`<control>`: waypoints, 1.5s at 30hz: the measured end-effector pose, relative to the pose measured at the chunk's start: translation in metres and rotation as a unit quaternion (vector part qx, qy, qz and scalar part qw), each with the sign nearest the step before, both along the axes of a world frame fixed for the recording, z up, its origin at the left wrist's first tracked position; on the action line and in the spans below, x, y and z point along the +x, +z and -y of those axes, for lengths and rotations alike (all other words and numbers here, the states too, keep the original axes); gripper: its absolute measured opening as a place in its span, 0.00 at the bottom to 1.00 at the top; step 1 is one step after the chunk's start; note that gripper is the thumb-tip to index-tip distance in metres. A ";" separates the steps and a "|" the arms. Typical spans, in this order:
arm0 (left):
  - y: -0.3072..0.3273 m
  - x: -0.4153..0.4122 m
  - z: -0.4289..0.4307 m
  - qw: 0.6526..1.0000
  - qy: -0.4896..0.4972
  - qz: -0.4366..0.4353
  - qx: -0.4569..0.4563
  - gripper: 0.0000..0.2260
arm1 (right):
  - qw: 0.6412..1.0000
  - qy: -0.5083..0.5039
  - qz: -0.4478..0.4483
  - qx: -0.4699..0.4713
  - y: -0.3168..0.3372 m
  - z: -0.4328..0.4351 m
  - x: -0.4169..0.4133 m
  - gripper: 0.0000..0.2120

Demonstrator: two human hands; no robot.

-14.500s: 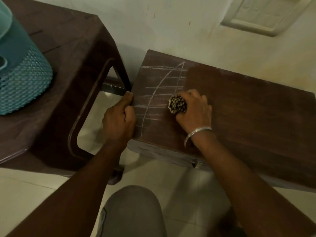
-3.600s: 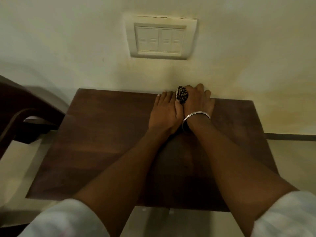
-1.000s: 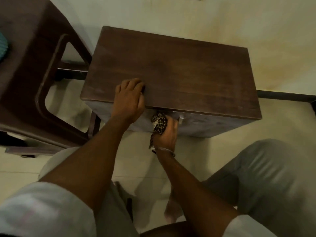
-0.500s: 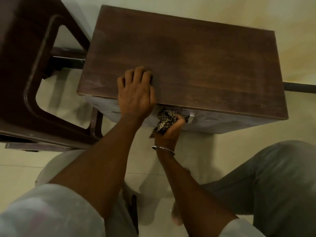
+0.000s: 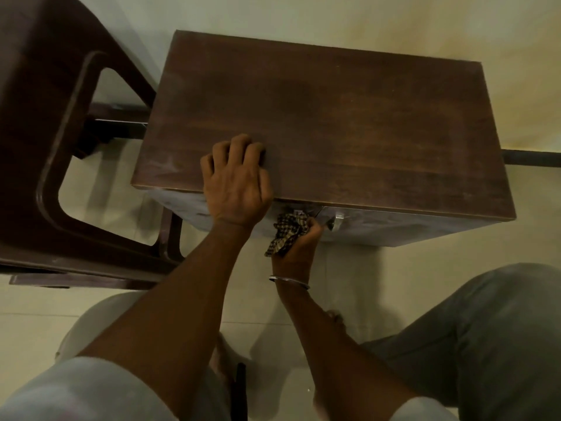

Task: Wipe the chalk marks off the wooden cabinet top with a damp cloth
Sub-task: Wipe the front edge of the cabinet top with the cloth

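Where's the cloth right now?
Head view, centre: the checked cloth is bunched in the right hand, below the near edge of the cabinet top, between the metal handle and the left hand.

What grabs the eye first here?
The left hand rests on the front edge of the dark wooden cabinet top, which shows no clear chalk lines. Just below, the right hand grips a checked cloth at the cabinet's front, beside a metal handle.
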State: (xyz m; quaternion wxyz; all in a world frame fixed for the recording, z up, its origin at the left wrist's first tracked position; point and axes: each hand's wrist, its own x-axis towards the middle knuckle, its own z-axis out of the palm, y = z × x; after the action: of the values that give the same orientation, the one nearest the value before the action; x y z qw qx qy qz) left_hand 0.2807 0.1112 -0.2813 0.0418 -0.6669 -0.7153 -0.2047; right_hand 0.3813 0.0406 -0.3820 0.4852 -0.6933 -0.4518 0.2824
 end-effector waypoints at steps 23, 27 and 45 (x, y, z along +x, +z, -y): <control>-0.002 -0.001 -0.001 1.000 -0.001 0.007 0.006 0.16 | 0.984 -0.054 0.134 -0.106 0.002 0.002 -0.001 0.26; -0.003 -0.001 -0.002 1.000 -0.002 0.005 0.012 0.16 | 0.977 -0.037 0.184 -0.100 -0.006 0.000 0.002 0.22; -0.003 -0.001 -0.002 1.000 -0.003 0.000 0.011 0.17 | 0.954 -0.055 0.237 -0.177 0.026 -0.002 -0.016 0.24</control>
State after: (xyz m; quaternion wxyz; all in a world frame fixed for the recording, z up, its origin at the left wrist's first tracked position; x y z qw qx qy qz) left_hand 0.2796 0.1132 -0.2843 0.0485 -0.6682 -0.7114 -0.2124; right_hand 0.3656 0.0423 -0.3560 0.2481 -0.8388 -0.4581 0.1580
